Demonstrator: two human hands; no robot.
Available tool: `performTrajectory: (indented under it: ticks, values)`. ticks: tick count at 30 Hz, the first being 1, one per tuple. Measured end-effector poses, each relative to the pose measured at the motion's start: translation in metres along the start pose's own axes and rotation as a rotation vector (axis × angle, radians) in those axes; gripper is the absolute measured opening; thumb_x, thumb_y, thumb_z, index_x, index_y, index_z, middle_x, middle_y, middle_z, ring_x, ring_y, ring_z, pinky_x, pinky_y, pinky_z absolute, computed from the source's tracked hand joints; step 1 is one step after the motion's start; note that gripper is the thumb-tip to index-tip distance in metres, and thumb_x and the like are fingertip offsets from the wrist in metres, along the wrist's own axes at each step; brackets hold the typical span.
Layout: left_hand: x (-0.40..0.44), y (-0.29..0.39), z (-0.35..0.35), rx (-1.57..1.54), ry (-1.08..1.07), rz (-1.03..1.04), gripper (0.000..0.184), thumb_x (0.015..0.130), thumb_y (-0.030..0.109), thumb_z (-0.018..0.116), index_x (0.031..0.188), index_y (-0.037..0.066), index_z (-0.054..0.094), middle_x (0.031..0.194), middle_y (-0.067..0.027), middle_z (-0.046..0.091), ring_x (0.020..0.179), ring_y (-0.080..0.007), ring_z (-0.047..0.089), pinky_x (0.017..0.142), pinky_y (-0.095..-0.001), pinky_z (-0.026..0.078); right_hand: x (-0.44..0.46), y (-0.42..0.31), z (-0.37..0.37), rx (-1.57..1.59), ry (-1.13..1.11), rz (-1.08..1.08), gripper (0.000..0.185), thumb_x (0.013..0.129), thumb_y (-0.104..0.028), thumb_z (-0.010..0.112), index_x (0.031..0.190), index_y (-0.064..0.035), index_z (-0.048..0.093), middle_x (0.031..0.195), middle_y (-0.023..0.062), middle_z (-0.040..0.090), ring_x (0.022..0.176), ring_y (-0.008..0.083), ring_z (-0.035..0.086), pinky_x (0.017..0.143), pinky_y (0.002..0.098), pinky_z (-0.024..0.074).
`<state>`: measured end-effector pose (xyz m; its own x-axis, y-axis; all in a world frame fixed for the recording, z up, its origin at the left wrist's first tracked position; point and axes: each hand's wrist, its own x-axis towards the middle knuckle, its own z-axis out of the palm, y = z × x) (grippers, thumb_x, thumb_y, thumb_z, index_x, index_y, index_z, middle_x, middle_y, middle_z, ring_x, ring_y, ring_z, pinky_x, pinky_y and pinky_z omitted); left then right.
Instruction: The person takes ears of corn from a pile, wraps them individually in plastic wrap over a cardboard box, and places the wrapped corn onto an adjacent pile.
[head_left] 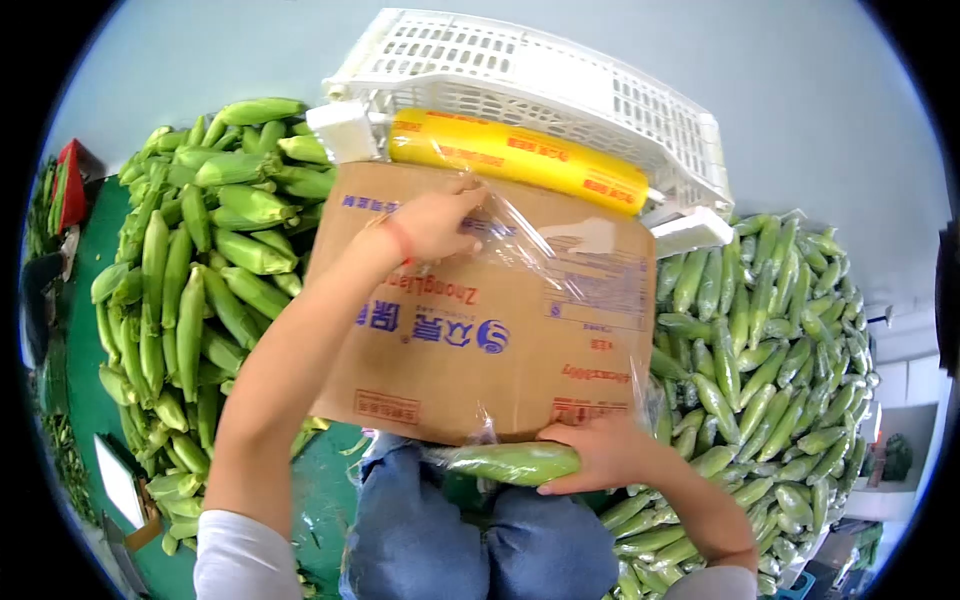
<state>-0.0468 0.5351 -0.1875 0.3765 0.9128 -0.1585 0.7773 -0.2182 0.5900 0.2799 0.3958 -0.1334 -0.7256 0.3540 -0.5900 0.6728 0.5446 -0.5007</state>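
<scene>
A brown cardboard box [480, 390] with printing lies over my knees. Across its far edge sits a yellow roll of plastic film [520, 160], with clear film drawn over the cardboard. My left hand [445, 220] is near the roll, its fingers bent together at the edge of the clear film. At the near edge of the box, my right hand [600, 452] is wrapped round one end of a green corn cob [515, 463], which lies sideways above my lap with clear film on it.
Unwrapped corn in green husks [190, 290] is piled at the left. Film-wrapped corn [770, 370] is heaped at the right. A white plastic crate [530, 70] stands behind the roll. A red container [72, 190] is at the far left, near the green surface.
</scene>
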Motion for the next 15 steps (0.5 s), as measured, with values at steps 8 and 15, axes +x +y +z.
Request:
performTrajectory:
  ticks: [8, 15]
  values:
    - [-0.061, 0.119, 0.056, -0.732, 0.633, 0.623, 0.05, 0.088, 0.02, 0.061, 0.135, 0.014, 0.049, 0.13, -0.0192, 0.053, 0.117, -0.0356, 0.055, 0.091, -0.0488, 0.05, 0.025, -0.012, 0.003, 2.079, -0.362, -0.297, 0.086, 0.087, -0.074, 0.034, 0.135, -0.0031, 0.04, 0.081, 0.02, 0.062, 0.064, 0.0273, 0.063, 0.052, 0.0328, 0.0524]
    - [-0.078, 0.088, 0.047, -1.517, 0.803, -0.203, 0.02, 0.102, 0.024, 0.044, 0.116, 0.01, 0.045, 0.08, -0.004, 0.047, 0.074, -0.018, 0.058, 0.066, -0.0329, 0.052, 0.066, -0.019, 0.011, 2.088, -0.079, -0.182, 0.071, 0.096, -0.055, 0.044, 0.143, -0.0029, 0.032, 0.11, 0.0204, 0.058, 0.079, 0.0276, 0.066, 0.05, 0.0282, 0.0534]
